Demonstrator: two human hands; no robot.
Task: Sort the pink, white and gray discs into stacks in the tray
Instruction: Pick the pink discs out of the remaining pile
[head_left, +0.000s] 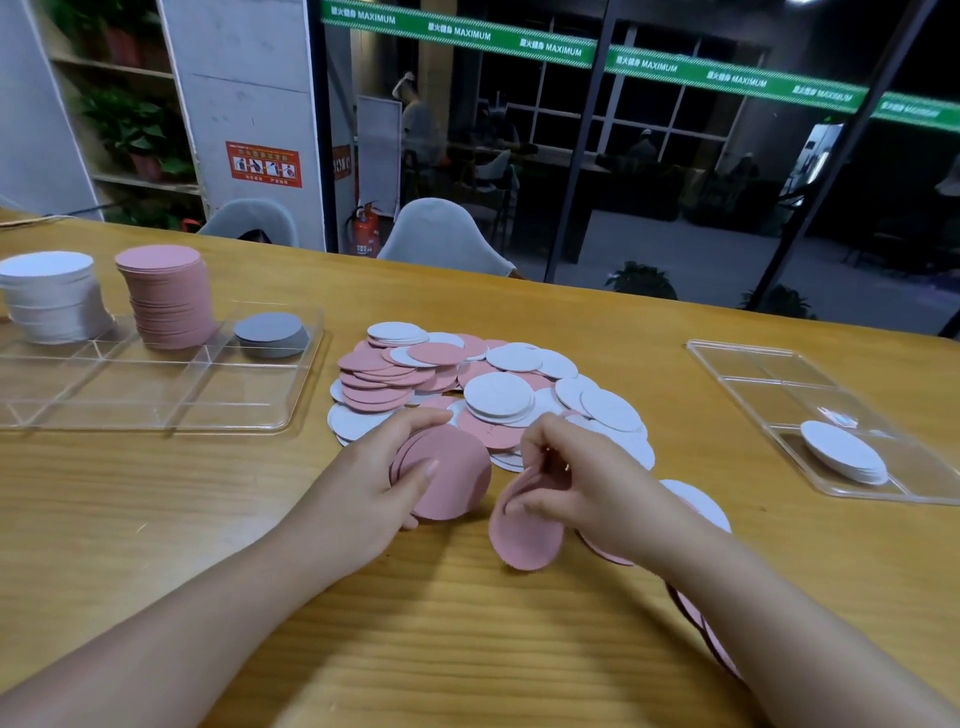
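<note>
Discs: thin, flat, round pink and white discs (488, 387) lie in a loose overlapping heap on the yellow wooden table (156, 493), just beyond my hands.
Left hand: my left hand (379, 478) grips a small fanned stack of pink discs (452, 475), thumb on the top face, fingers curled round the far edge.
Right hand: my right hand (576, 478) pinches a few bending pink discs (524, 530) between thumb and fingers; their lower edge droops toward the table.
Sorting tray: a clear plastic divided tray (156, 410) sits well to my left. Its far compartments hold a tall stack of white discs (52, 296), a tall stack of pink ones (166, 296) and a low stack of gray ones (270, 332).
Second tray: another clear divided tray (769, 374) lies to my right, with a short leaning pile of white discs (844, 452) in it.
Handling: the discs look light and floppy, since the ones I pinch curve under their own weight. I judge they slide easily over each other, so a loose stack could fan out or spill.
Where to hold: best across both faces near the rim, thumb on top and fingers beneath, squaring the edges before carrying.
Progress: partly sorted; many discs remain in the heap.
</note>
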